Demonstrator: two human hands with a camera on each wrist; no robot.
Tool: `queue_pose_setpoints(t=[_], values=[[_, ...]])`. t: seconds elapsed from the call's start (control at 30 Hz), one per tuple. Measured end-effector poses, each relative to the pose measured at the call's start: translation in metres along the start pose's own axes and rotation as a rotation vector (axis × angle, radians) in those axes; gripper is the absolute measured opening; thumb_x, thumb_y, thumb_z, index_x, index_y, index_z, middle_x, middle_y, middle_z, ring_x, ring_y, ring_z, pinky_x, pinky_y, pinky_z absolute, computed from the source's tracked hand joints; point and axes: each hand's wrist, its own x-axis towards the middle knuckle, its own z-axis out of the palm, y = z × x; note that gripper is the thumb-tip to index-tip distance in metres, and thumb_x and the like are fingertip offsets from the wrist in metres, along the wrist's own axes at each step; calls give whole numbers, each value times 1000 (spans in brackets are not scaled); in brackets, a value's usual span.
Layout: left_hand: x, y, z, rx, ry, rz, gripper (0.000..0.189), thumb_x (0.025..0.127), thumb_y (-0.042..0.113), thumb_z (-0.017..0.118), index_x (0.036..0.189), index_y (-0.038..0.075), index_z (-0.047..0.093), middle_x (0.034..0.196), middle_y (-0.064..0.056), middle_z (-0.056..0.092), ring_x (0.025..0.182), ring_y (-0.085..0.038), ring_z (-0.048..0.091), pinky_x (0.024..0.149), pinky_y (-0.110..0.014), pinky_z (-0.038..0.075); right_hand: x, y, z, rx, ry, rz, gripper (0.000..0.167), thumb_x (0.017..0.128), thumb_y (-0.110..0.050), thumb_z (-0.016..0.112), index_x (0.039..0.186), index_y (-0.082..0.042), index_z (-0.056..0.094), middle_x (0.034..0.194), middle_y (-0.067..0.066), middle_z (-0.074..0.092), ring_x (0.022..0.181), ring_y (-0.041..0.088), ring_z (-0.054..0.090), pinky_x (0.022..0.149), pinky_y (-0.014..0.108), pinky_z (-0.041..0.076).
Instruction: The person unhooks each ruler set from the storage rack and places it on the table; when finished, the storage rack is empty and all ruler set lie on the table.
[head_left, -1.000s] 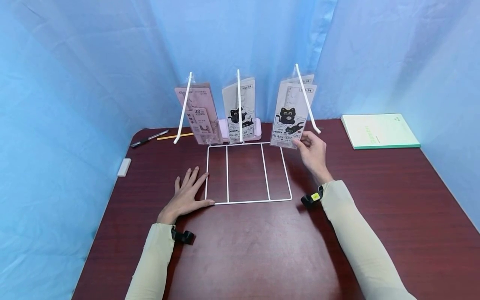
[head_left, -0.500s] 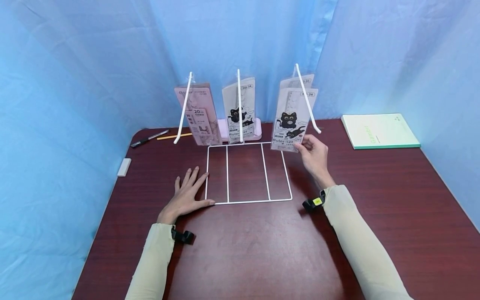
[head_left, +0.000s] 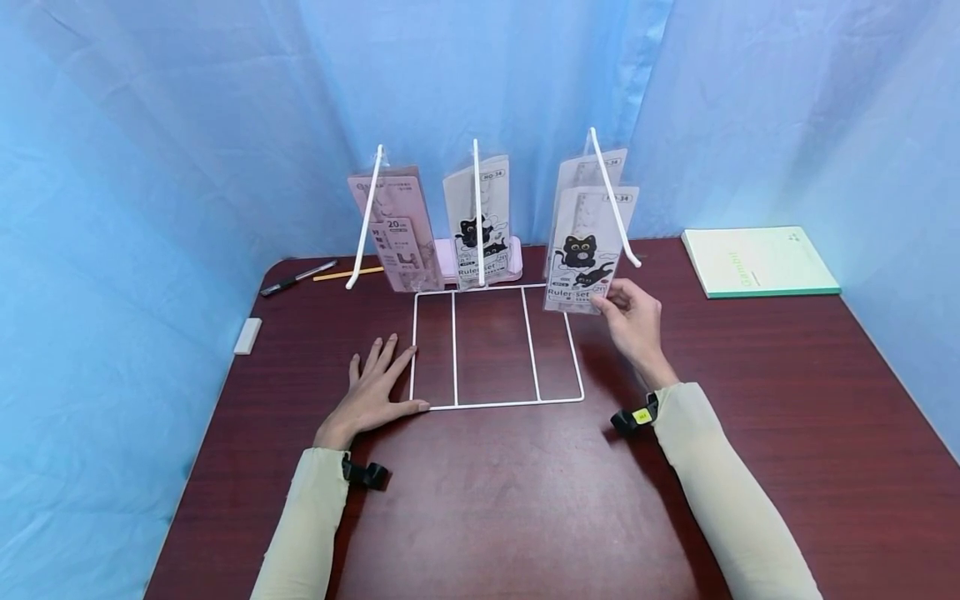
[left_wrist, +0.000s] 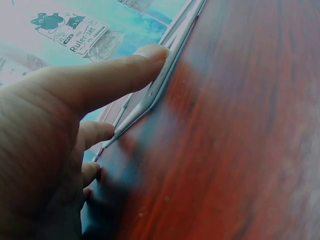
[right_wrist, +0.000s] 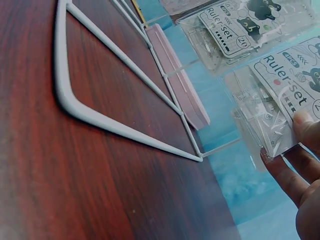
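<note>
My right hand (head_left: pixel 634 327) pinches the lower right corner of a ruler-set packet (head_left: pixel 581 250) with black cats on it. That packet overlaps the right prong (head_left: pixel 615 200) of a white wire rack (head_left: pixel 497 405), in front of another packet (head_left: pixel 600 160). In the right wrist view, thumb and fingers grip the clear bag, with rulers (right_wrist: pixel 265 107) showing inside. Flat on the rack's left front corner, my left hand (head_left: pixel 367 396) rests with fingers spread, the thumb on the front wire (left_wrist: pixel 155 90). A cat ruler-set packet (head_left: pixel 480 221) hangs at the middle prong, pink packets (head_left: pixel 397 225) at the left one.
Behind the rack lies a lilac case (head_left: pixel 514 260). A black pen (head_left: pixel 296 278), a yellow pencil (head_left: pixel 348 273) and a white eraser (head_left: pixel 248 335) lie at the left. A pale green notebook (head_left: pixel 761 262) lies at the back right. Blue curtains surround the table.
My right hand has drawn the front ruler-set packet toward me and slightly right along the prong, uncovering more of the packet behind. The left hand has stayed in place.
</note>
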Motion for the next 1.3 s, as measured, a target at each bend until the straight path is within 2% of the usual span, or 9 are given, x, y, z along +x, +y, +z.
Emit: queue_pose_setpoints(t=[0.07,0.2,0.27,0.33,0.47,0.53,1.3], values=[[0,0,0,0,0,-1,100,81,59,74,161,22,25,171,-14,5,159,-38,-3,120,-70,-6,-2,1,-1,-6,-1,-4,17,84,7,74,99,14,69,88,27,73,72,-13,64,67,8,54],[0,-1,1,1,3,2,100,81,59,74,161,22,26,171,-15,5,158,-39,-2,120,-71,-6,-5,2,-4,-17,-5,-21,16,84,6,74,98,13,69,81,-9,73,71,-13,64,66,8,54],[0,-1,1,-2,3,3,100,81,59,74,161,23,26,171,-15,6,158,-39,-2,120,-71,-6,-6,2,-5,-14,-7,-27,16,84,7,74,98,13,69,80,-17,69,70,-13,64,66,8,54],[0,-1,0,-6,4,4,100,81,59,74,161,23,25,171,-15,5,158,-39,-3,120,-70,-6,-8,2,-6,-19,-13,-36,16,84,6,74,98,13,69,81,-8,73,71,-13,64,66,8,54],[-1,-1,0,-7,7,8,100,81,58,74,161,23,25,171,-15,5,158,-39,-3,120,-70,-6,-12,1,-7,-38,-19,-52,16,85,6,74,98,14,69,88,26,73,71,-14,63,65,7,53],[-1,-1,0,-6,9,11,100,81,58,74,161,23,25,171,-15,5,158,-39,-2,120,-71,-6,-14,0,-8,-45,-20,-56,16,85,6,74,98,14,68,90,34,71,71,-15,63,65,6,52],[-3,0,0,-1,4,8,100,82,58,74,161,23,25,171,-14,5,158,-39,-3,120,-70,-6,-35,-14,-21,-21,-37,-116,14,83,11,73,95,16,68,85,35,71,73,-15,64,67,5,52]])
